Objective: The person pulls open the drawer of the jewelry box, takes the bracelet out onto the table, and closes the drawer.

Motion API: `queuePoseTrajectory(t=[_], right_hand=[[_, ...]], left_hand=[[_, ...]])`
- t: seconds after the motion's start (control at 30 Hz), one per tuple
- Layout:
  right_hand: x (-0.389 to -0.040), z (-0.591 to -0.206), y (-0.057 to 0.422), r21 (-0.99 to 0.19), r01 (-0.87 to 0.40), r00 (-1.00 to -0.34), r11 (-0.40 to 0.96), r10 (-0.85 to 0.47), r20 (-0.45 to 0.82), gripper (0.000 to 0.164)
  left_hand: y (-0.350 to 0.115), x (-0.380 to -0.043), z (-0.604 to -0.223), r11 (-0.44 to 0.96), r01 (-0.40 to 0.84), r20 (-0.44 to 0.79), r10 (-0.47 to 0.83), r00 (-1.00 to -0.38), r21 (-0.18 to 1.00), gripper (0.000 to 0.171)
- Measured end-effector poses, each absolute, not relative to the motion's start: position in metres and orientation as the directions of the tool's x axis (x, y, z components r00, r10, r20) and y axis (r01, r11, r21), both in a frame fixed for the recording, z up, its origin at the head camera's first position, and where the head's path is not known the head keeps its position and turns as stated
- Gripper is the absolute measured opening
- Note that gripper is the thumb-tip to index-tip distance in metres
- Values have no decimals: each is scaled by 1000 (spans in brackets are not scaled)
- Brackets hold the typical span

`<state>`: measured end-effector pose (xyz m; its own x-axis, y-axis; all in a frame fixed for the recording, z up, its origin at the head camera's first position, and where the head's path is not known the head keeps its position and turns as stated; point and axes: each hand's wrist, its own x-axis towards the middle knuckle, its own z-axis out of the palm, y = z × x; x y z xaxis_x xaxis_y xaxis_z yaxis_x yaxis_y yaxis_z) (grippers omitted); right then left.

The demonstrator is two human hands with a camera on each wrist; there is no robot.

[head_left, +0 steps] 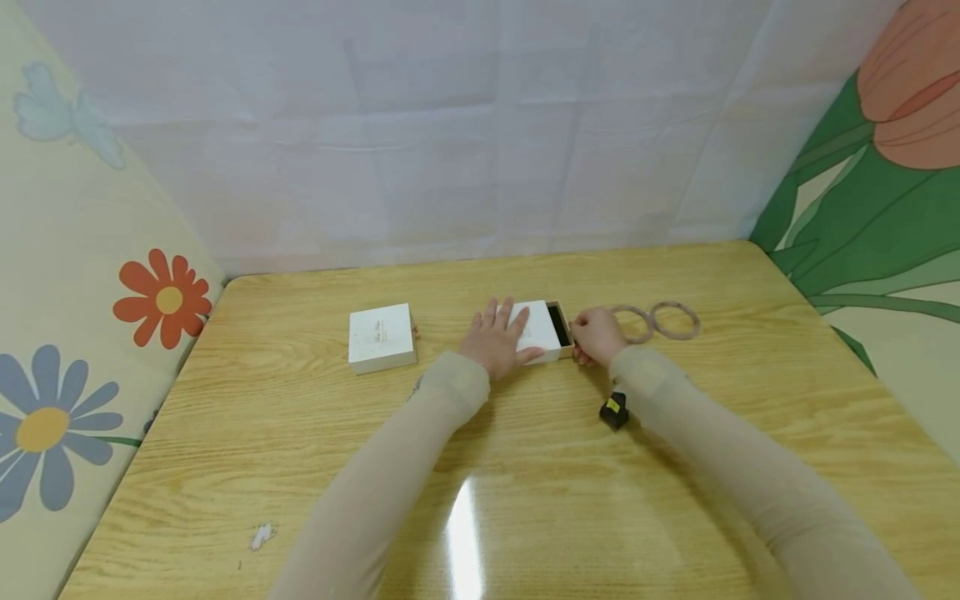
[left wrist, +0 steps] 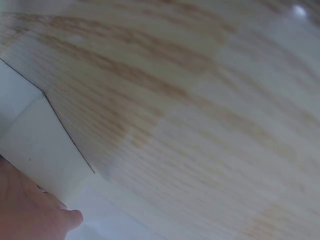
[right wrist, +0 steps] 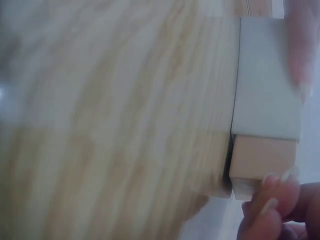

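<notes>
My left hand (head_left: 497,342) lies spread over a white drawer-style box (head_left: 542,321), its thumb along the near side. In the left wrist view, that thumb (left wrist: 40,212) rests against the white sleeve (left wrist: 45,145). A tan inner drawer (head_left: 566,352) with a dark inside sticks partly out of the sleeve's right end. At the drawer's outer end my right hand (head_left: 598,333) pinches with curled fingers. The right wrist view shows those fingertips (right wrist: 280,197) right at the end of the tan drawer (right wrist: 262,157); what lies between them is hidden.
Left of the hands stands a second white box (head_left: 381,335) with small lettering on top. Two pale mauve rings, one of them the far right ring (head_left: 675,321), lie beyond my right hand. A black wrist device (head_left: 614,411) is under the right sleeve. The wooden table (head_left: 300,450) meets a white cloth backdrop.
</notes>
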<state>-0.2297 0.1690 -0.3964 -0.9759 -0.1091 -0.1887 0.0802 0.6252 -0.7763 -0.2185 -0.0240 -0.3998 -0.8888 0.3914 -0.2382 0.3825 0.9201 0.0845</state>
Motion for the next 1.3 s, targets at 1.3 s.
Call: queuePoseTrajectory(t=[1.3], right_hand=[[-227, -392, 160, -770, 64, -974, 635, -127, -185, 24]], left_hand=[[-25, -217, -397, 914, 391, -228, 405, -885, 106, 77]])
